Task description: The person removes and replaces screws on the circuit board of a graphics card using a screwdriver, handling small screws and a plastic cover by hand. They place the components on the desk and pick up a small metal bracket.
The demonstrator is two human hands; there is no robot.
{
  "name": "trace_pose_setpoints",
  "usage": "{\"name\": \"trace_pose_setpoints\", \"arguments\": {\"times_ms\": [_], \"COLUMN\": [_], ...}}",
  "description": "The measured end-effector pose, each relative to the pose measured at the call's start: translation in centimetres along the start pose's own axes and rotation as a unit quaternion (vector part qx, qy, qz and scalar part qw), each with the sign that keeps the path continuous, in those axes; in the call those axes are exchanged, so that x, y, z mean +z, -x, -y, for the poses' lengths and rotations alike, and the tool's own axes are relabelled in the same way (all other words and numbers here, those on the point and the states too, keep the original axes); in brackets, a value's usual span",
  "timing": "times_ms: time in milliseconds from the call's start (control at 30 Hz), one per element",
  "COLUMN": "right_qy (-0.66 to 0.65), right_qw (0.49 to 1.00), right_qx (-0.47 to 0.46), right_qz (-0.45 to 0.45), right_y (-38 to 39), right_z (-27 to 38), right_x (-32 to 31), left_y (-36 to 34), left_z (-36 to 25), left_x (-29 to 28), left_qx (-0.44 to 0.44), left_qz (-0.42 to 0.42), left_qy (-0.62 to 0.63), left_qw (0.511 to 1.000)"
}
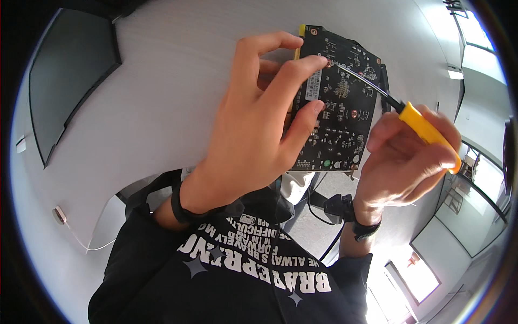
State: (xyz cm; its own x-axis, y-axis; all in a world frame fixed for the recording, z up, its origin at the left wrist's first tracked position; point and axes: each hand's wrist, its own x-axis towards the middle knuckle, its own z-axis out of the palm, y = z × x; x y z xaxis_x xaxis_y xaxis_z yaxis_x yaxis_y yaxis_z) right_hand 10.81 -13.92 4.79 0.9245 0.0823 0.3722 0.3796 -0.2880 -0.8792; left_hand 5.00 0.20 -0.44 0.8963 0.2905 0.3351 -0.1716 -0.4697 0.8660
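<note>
A black graphics card [345, 102] lies in front of me with the back of its circuit board showing, a gold edge connector along its left side. My left hand [264, 108] grips its left edge, thumb and index finger on the board and other fingers curled at the edge, partly hidden. My right hand [404, 156] is closed around a screwdriver [423, 127] with a yellow handle and black collar. The metal shaft slants up and left over the board. Its tip is at a screw spot beside my left index fingertip; whether it sits in a screw head I cannot tell.
The card is over a pale grey table [167, 81] whose curved near edge is in front of me. A dark monitor [73, 81] stands at the left. A small white device [59, 215] with a cable is at the table's left edge. Black straps circle both wrists.
</note>
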Motion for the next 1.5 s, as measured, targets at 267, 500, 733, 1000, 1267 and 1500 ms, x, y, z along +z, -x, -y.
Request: {"name": "trace_pose_setpoints", "arguments": {"times_ms": [267,500,733,1000,1267,1500], "right_qy": [-0.063,-0.059,-0.040,-0.084,-0.061,0.071], "right_qw": [0.995,0.998,0.997,0.995,0.994,0.991], "right_qx": [-0.070,-0.034,-0.029,-0.050,-0.067,-0.068], "right_qz": [0.015,0.006,-0.052,0.022,0.053,0.087], "right_y": [-0.3,0.4,0.4,0.3,0.2,-0.8], "right_z": [-2.7,-2.4,-2.7,-3.3,-2.9,-1.1], "right_x": [-0.6,-0.4,0.8,0.0,0.0,0.3], "left_y": [-0.2,-0.1,-0.1,-0.1,-1.7,-1.8], "left_z": [0.4,0.6,1.3,1.2,-1.6,-1.4], "left_x": [0.1,0.0,-0.1,-0.1,-1.6,-1.6], "left_qx": [0.013,0.007,0.039,0.043,-0.030,0.022], "left_qz": [-0.001,-0.006,0.010,0.015,0.121,0.108], "left_qy": [0.013,0.027,-0.001,-0.018,-0.123,-0.128], "left_qw": [1.000,1.000,0.999,0.999,0.984,0.986]}}
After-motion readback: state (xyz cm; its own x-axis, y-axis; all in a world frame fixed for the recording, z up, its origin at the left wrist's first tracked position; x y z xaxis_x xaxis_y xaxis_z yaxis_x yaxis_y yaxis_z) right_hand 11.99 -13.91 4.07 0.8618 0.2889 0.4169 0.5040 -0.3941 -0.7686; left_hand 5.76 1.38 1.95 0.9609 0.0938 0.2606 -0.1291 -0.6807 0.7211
